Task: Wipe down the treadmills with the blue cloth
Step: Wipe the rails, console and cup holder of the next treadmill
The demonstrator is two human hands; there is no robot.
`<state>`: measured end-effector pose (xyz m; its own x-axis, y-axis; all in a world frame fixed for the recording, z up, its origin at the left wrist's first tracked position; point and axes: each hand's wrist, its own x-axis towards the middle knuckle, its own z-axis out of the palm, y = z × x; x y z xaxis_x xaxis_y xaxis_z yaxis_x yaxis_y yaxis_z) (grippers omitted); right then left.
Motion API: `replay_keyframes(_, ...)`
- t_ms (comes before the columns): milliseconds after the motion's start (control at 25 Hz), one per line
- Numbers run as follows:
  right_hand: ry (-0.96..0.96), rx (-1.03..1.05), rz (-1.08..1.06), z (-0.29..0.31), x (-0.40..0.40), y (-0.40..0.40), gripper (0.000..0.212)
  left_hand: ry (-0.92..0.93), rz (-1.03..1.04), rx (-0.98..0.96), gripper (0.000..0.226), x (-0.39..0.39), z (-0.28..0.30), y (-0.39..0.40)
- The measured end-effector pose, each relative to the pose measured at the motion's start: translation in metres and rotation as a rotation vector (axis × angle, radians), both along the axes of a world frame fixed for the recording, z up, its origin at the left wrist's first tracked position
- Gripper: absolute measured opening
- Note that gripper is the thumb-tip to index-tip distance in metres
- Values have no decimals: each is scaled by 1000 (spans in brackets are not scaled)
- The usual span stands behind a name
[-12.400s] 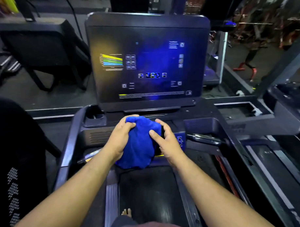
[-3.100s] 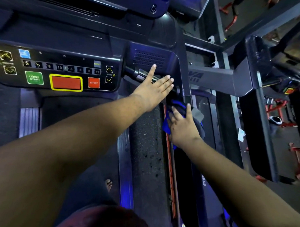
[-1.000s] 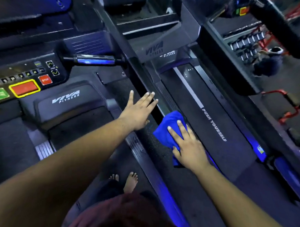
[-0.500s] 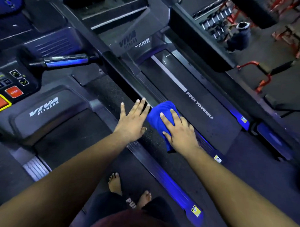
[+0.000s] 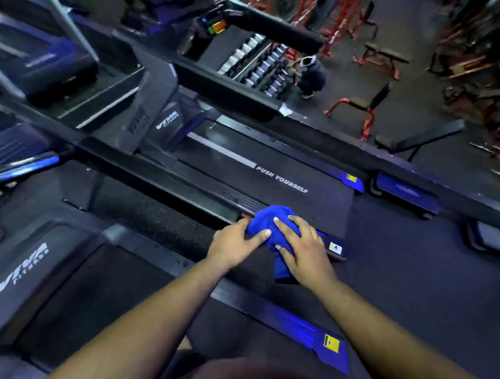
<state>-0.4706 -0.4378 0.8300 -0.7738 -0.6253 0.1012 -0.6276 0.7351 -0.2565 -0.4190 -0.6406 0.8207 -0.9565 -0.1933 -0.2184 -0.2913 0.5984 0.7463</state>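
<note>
Your right hand (image 5: 306, 249) lies on top of the blue cloth (image 5: 270, 221) with its fingers curled over the bunched fabric, and your left hand (image 5: 237, 241) touches the cloth's left edge with its fingertips, so the grip is 2 hands gathering the cloth rather than 1 flat wiping palm. The cloth sits bunched under your fingers on the side rail (image 5: 214, 189) of the neighbouring treadmill (image 5: 300, 174), near the rail's rear end. I judge this rail is nearly finished; the next move probably calls for refolding the cloth and choosing an unwiped surface.
</note>
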Motion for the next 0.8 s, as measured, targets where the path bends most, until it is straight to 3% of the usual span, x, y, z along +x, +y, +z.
replay_keyframes(80,-38,-138,-95,5,4,48,70,-45,-2,452,55,-10,8,53)
replay_keyframes(160,-152,-270,-158,6,4,90,79,-11,36,667,29,-18,15,100)
replay_keyframes(240,-333,-455,-215,4,1,129,91,10,65,714,9,-24,23,141)
replay_keyframes(400,-621,-687,-468,2,-24,168,80,-20,97,757,21,-32,29,181)
replay_keyframes(600,-882,-766,-389,15,-67,150,68,9,186,901,17,-66,34,178)
replay_keyframes(800,-1018,-903,-378,20,-115,111,51,59,326,894,21,-107,24,146)
